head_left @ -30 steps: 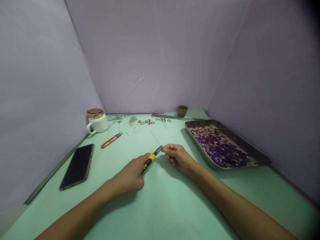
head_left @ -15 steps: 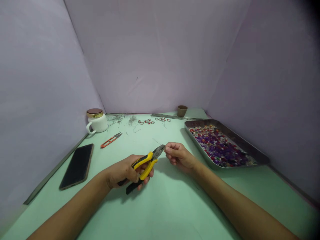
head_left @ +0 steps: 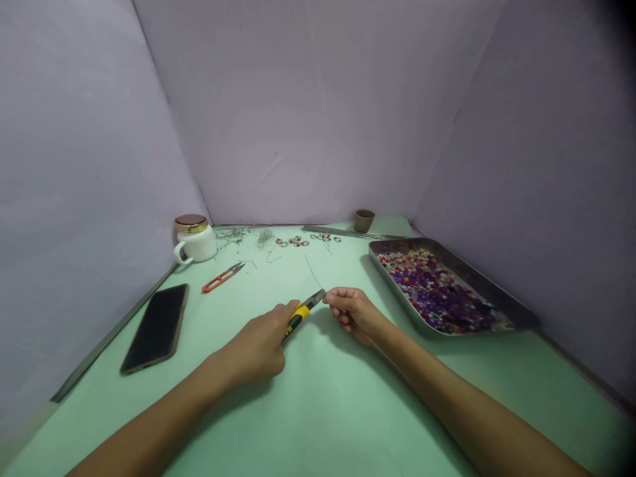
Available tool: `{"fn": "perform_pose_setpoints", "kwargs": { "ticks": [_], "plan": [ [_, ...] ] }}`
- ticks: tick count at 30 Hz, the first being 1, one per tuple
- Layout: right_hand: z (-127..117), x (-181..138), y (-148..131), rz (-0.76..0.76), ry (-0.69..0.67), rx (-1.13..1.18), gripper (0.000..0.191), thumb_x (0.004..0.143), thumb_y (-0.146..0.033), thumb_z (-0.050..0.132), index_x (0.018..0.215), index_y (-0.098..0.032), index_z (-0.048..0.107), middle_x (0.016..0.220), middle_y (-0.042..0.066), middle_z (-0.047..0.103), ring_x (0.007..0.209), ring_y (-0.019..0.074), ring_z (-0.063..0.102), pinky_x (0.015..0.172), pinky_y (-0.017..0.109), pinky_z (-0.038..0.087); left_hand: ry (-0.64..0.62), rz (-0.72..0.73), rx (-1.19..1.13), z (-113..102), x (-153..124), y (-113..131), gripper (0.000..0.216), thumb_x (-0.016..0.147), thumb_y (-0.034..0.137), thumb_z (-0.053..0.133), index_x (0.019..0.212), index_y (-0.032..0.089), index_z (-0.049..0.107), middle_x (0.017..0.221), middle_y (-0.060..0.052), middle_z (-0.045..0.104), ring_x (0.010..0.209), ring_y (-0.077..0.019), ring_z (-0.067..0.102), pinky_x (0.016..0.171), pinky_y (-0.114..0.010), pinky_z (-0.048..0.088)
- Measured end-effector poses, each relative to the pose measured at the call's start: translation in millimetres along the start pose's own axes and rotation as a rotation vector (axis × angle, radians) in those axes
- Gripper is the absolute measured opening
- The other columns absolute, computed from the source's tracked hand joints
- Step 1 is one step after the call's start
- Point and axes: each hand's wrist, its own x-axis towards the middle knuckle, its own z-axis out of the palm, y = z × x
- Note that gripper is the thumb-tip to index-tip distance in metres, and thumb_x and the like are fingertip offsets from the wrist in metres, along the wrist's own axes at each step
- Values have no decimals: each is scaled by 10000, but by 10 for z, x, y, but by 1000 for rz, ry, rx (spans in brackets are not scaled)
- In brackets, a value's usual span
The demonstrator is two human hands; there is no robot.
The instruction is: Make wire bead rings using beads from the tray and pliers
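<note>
My left hand (head_left: 265, 341) is wrapped round the yellow and black handles of a pair of pliers (head_left: 302, 314). Their grey jaws point up to the right and meet the fingertips of my right hand (head_left: 355, 313). Those fingers are pinched on a thin wire (head_left: 312, 271), whose free length sticks up and to the left from the jaws. What the jaws grip at the fingertips is too small to make out. The lower part of the pliers' handles is hidden behind my left hand.
A metal tray (head_left: 405, 301) of mixed beads lies on the right. Thread snips (head_left: 222, 277), a phone (head_left: 156, 328) and a lidded white mug (head_left: 199, 245) are on the left. At the back are wire scraps (head_left: 233, 235), red-and-clear beaded pieces (head_left: 293, 242) and a small brown pot (head_left: 364, 220).
My left hand has turned over with the pliers, so its back now faces up and the handles are mostly covered. The wire's free end has swung more upright. My right hand has barely moved.
</note>
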Motion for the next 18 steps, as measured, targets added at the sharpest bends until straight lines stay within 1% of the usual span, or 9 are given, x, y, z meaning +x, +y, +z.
{"fn": "perform_pose_setpoints", "kwargs": {
  "ticks": [2,3,5,7,9,13,18],
  "plan": [
    [5,10,6,15,25,1,182,585,-282,649,638,-152,533,438,-73,433,327,20,281,296,157,192,29,-30,178,79,19,-24,775,582,21,433,1298,222,217,1033,-105,493,794,-224,508,615,-294,374],
    [7,14,10,21,35,4,181,580,-279,648,637,-151,534,438,-73,432,328,20,281,296,157,194,48,-28,255,115,31,-33,786,589,21,429,1313,208,187,1052,-119,479,817,-237,499,618,-306,374],
    [10,21,18,29,46,15,183,572,-276,650,635,-152,531,437,-73,430,330,22,283,295,159,196,88,-18,369,171,53,-42,773,601,14,413,1320,174,177,1061,-137,467,875,-262,470,643,-332,377],
    [13,23,22,25,42,28,188,568,-278,653,630,-153,527,438,-72,429,333,24,290,298,161,201,113,-20,420,201,68,-38,752,617,10,395,1321,155,174,1051,-143,466,905,-272,450,668,-354,377],
    [15,22,24,8,33,38,192,571,-282,655,634,-153,528,442,-71,430,336,25,298,304,162,209,115,-23,417,205,71,-28,755,619,10,396,1323,153,165,1054,-144,464,908,-271,447,676,-358,378],
    [14,23,26,-15,24,27,196,583,-293,657,651,-156,535,446,-71,430,335,27,298,312,167,217,84,-26,328,174,46,-6,791,593,17,419,1321,183,158,1072,-124,467,863,-239,474,634,-310,381],
    [-5,24,44,-58,5,0,209,592,-309,668,654,-152,545,458,-69,423,353,27,286,326,169,216,48,-37,191,121,18,6,760,592,20,425,1296,219,220,1005,-97,499,787,-212,507,608,-280,374]
  ]
}}
